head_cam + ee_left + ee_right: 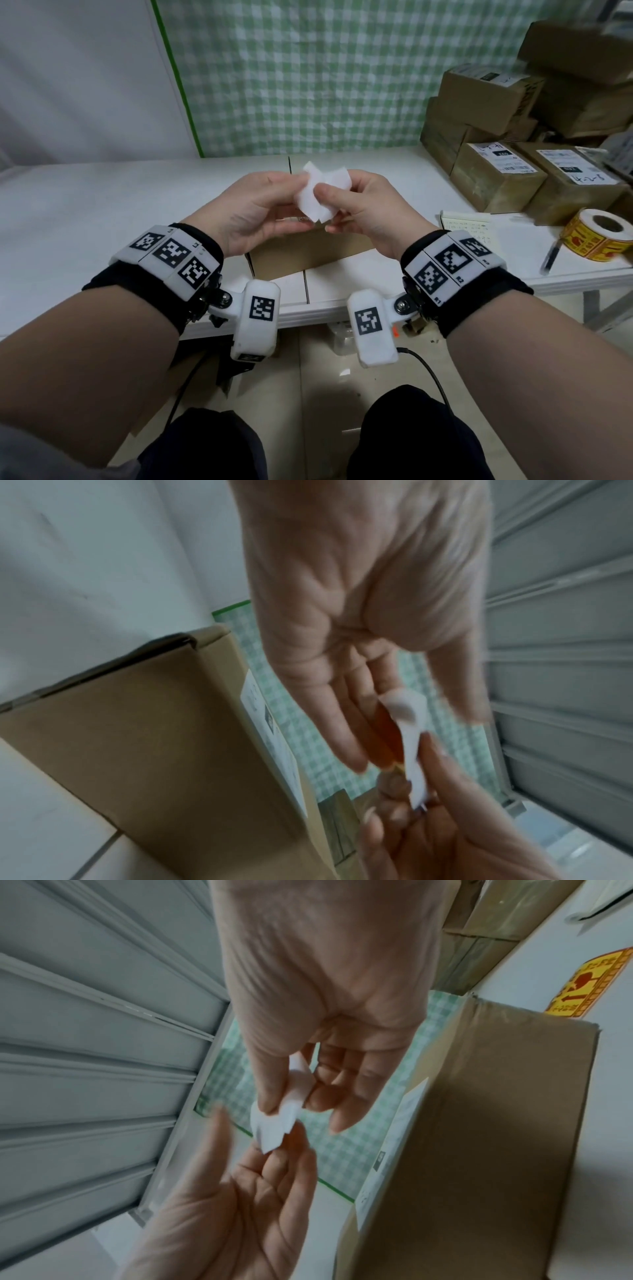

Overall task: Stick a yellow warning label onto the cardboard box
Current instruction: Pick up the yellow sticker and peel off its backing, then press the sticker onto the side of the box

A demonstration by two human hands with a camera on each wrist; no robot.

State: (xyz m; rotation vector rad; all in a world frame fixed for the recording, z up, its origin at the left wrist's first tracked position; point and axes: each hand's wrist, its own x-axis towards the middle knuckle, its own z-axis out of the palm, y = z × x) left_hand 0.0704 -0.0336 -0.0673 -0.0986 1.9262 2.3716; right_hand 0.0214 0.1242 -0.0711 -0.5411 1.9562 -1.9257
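I hold a small warning label (322,193) in both hands above the table, its white backing towards my head; a strip of orange-yellow (385,734) shows behind the white in the left wrist view. My left hand (297,192) pinches its left edge, thumb on top and fingers behind. My right hand (330,200) pinches the right side between thumb and curled fingers (318,1096). Directly below both hands stands the brown cardboard box (308,255) with a white shipping label (274,739) on its top. The hands hide most of the box in the head view.
A roll of yellow warning labels (597,236) lies at the right of the white table (85,212), beside a pen (551,255) and a notepad (469,226). Several taped cardboard parcels (496,178) are stacked at the back right. A green checked cloth (308,75) hangs behind.
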